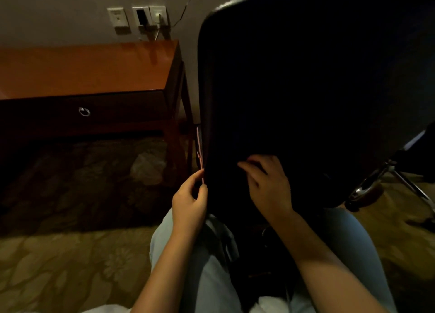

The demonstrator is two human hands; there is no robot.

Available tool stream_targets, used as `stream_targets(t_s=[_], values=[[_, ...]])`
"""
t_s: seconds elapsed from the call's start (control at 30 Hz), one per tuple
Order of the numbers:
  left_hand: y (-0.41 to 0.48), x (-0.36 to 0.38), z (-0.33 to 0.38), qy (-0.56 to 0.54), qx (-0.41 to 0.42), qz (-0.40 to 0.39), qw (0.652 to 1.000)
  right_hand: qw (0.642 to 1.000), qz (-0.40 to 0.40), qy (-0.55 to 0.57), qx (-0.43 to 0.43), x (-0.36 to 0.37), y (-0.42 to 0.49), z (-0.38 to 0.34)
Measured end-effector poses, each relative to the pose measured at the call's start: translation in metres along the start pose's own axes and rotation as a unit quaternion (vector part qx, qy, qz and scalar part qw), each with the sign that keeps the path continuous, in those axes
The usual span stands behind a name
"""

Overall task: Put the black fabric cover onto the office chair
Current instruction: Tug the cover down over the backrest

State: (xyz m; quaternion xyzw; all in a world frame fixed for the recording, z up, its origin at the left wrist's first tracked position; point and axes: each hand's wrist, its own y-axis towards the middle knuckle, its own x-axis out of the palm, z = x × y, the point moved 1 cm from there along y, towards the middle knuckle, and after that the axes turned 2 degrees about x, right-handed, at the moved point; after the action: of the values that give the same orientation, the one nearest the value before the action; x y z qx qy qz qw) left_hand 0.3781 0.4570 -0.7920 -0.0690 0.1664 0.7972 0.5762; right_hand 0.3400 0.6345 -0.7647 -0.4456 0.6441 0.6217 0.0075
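At the lower left edge of the chair (294, 65), seen from the head camera, the left hand (188, 199) pinches the side seam of the cover (226, 195) between thumb and forefinger; the other fingers are loosely curled behind them. A thin pinkish strip (199, 145) runs up along that same edge of the chair's back. Just right of it, on the lower middle of the chair's back, the right hand (268, 185) lies on the black cloth with its fingers (249, 165) bent and gripping a fold. The cover hangs against the chair's back between the two hands and reaches down toward the person's lap. Higher up the scene is too dark to tell where cloth ends and chair begins, though the top left rim of the back shines a little.

Below the chair's back, the person's knees in pale trousers (207, 277) sit on either side of it. To the chair's lower right, its chrome base (367, 188) stands on the patterned carpet (58, 254). Left of the chair stands a wooden desk (94, 70) with a drawer and a ring pull (84, 111); a whitish bag (148, 169) lies under it. On the wall up and left of the chair are sockets (150, 15), one with a white plug and cable.
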Motion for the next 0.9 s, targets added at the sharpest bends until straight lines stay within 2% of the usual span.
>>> stream_targets(t_s=[0.13,0.23,0.33,0.47,0.6,0.67,0.73,0.8,0.9], values=[[0.0,0.0,0.002,-0.009,0.005,0.004,1.0,0.979,0.198,0.042,0.024,-0.048,0.061,-0.015],[0.0,-0.001,0.005,-0.015,0.009,0.007,1.0,0.958,0.276,0.058,0.039,-0.061,0.083,-0.028],[0.001,-0.001,0.003,-0.013,0.002,0.015,1.0,0.972,0.228,0.046,0.015,-0.037,0.071,-0.039],[0.001,0.0,0.004,-0.012,0.0,0.012,1.0,0.997,0.058,0.022,-0.051,0.007,0.033,-0.037],[-0.001,-0.002,0.006,0.002,0.012,0.01,1.0,0.992,-0.098,-0.005,-0.075,0.035,-0.01,-0.027],[-0.003,-0.002,0.007,0.032,0.034,0.008,0.999,0.987,-0.145,-0.022,-0.062,0.041,-0.022,-0.017],[-0.006,-0.001,0.008,0.071,0.081,0.03,0.994,0.989,-0.138,-0.028,-0.042,0.037,-0.026,-0.005],[-0.008,0.003,0.005,0.105,0.121,0.048,0.986,0.996,-0.085,-0.021,-0.029,0.025,-0.027,0.011],[-0.009,0.01,0.001,0.147,0.162,0.036,0.975,1.0,0.015,0.011,0.012,-0.005,-0.026,0.042]])
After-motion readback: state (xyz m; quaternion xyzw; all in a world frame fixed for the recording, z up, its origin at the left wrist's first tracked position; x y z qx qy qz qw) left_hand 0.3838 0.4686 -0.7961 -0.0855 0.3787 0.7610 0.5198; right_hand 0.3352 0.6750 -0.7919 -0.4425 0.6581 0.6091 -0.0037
